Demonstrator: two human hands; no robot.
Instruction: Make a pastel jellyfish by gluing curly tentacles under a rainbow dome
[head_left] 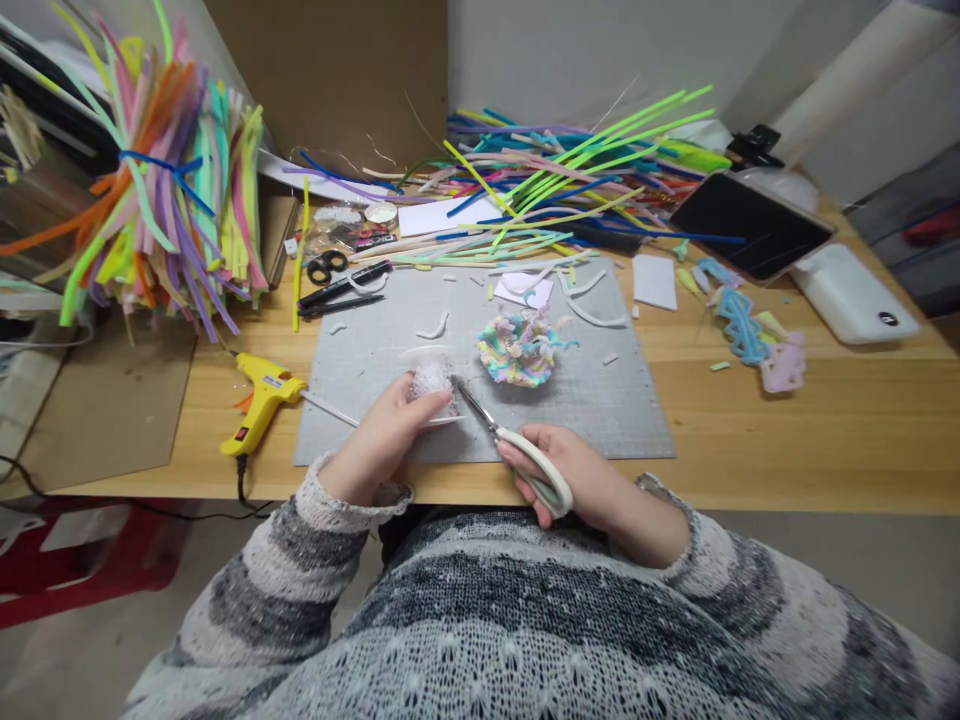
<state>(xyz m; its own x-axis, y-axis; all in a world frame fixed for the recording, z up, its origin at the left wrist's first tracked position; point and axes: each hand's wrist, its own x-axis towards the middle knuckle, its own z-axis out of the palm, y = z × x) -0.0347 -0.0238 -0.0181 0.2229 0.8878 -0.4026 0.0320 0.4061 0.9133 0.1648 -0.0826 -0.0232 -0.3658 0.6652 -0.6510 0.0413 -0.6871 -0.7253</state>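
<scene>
My left hand [397,422] is closed on a small clump of clear, whitish shredded material [433,380], low over the front of the grey cutting mat [600,420]. White strips stick out above and below the clump. My right hand [566,470] grips white-handled scissors [534,462], whose blades point up and left, their tips beside the clump. Just behind the scissors sits a ruffled pastel piece [519,350] with curly ends. Short white bits, such as a bent strip [433,325], lie scattered on the mat.
A yellow glue gun [260,400] lies left of the mat. Bundled coloured stems [165,180] stand at the far left; loose stems [555,170] are piled behind. Black scissors [328,266], a phone [750,225], a white power bank [855,295] and a blue piece [741,325] lie around.
</scene>
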